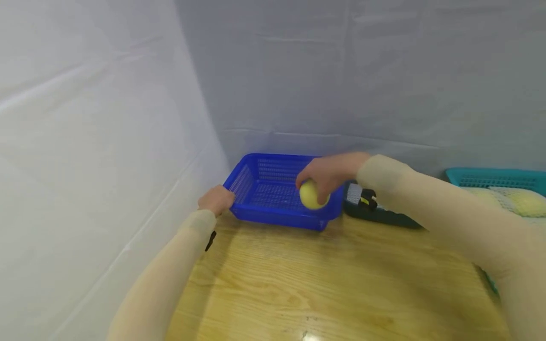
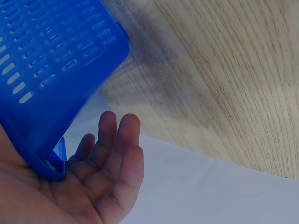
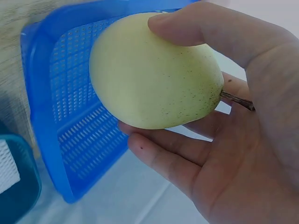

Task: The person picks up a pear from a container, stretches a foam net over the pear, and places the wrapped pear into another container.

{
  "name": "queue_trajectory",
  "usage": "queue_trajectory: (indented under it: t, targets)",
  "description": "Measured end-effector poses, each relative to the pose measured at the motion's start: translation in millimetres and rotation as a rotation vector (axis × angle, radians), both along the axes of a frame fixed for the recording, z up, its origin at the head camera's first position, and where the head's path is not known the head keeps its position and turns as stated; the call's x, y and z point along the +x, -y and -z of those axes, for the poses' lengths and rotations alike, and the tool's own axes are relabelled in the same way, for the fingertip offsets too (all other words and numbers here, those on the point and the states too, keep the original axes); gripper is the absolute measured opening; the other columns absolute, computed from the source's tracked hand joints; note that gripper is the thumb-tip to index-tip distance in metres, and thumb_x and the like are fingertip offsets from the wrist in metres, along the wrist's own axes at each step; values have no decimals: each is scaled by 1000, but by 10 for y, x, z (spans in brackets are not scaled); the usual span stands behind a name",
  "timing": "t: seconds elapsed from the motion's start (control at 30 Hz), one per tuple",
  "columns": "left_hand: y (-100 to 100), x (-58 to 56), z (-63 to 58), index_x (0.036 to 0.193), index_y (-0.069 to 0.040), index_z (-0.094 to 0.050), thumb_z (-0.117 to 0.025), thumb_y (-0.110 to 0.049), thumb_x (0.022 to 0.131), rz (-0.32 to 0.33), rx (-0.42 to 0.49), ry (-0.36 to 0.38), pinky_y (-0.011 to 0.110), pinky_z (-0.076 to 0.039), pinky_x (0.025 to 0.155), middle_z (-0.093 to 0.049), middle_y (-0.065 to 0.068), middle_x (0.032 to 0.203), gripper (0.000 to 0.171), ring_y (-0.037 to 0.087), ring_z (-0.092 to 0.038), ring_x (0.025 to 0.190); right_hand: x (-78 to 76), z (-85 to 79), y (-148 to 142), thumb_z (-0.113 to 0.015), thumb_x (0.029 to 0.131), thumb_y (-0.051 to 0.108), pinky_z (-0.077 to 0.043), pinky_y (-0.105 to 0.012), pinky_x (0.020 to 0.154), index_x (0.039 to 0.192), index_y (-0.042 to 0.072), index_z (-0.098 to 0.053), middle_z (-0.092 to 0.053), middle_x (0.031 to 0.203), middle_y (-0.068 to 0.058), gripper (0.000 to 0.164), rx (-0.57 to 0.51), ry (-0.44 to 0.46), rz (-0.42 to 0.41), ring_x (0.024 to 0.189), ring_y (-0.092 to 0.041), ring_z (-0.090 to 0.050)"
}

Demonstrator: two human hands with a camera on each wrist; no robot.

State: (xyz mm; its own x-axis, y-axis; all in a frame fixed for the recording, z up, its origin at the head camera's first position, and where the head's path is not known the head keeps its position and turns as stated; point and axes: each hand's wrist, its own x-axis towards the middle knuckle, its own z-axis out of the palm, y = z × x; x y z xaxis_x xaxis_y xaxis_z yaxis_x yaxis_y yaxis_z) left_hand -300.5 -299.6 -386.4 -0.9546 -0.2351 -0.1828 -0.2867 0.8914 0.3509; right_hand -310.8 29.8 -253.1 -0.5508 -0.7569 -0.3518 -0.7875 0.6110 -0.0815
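Note:
My right hand (image 1: 328,171) grips a pale yellow pear (image 3: 156,70) over the right side of a blue plastic basket (image 1: 279,219). In the right wrist view the thumb lies on top of the pear and the fingers curl beneath it. A brown stem points back toward the palm. My left hand (image 1: 216,199) holds the basket's near-left corner. In the left wrist view the rim sits against the palm, with the curled fingers (image 2: 128,133) outside it and the thumb hidden. The basket's slotted floor shows bare in the head view.
Right of the blue basket stands a dark green tray (image 1: 384,215) with white foam netting (image 1: 354,194) in it. Farther right, a teal basket (image 1: 490,173) holds netted pale yellow fruit (image 1: 526,201). White sheeting (image 1: 298,85) walls the wooden table (image 1: 273,284) at the back and left.

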Motion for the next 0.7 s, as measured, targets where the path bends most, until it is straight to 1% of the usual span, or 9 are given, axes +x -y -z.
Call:
queue_trajectory:
  t: [0.13, 0.2, 0.37, 0.53, 0.7]
  targets:
    - [27, -25, -1, 76, -14, -50, -37, -26, 98, -1, -2, 0, 26, -38, 44, -51, 0, 63, 29, 13, -46, 51, 106, -103, -149, -77, 75, 20, -53, -37, 78, 136, 30, -58, -60, 125, 0, 65, 10, -18, 17, 103, -21, -58]
    - [39, -35, -4, 76, -14, -50, -37, -25, 97, -4, 4, -1, 26, -39, 44, -52, 0, 63, 27, 14, -47, 51, 149, -139, -234, -77, 75, 21, -53, -37, 77, 136, 30, -58, -61, 123, -1, 65, 10, -33, 7, 101, -21, -59]
    - [72, -47, -13, 76, -14, -50, -36, -24, 97, 1, 11, 3, 27, -41, 45, -53, 2, 64, 27, 15, -49, 52, 253, -174, -462, -77, 74, 21, -53, -36, 75, 132, 29, -60, -64, 117, 1, 61, -14, -49, -13, 98, -19, -60]
    - [139, -38, -40, 76, -13, -50, -36, -25, 95, 15, 1, -8, 28, -41, 46, -54, 2, 66, 27, 15, -49, 54, 385, -152, -658, -75, 74, 16, -51, -34, 72, 129, 28, -62, -64, 113, 3, 58, -46, -24, -15, 93, -17, -58]
    - [214, 8, -78, 71, -14, -48, -33, -26, 96, 47, -33, 9, 27, -38, 45, -52, 2, 64, 31, 15, -47, 53, 516, -57, -793, -72, 74, 9, -50, -35, 71, 130, 30, -61, -62, 118, 4, 61, -41, 32, -8, 93, -17, -56]
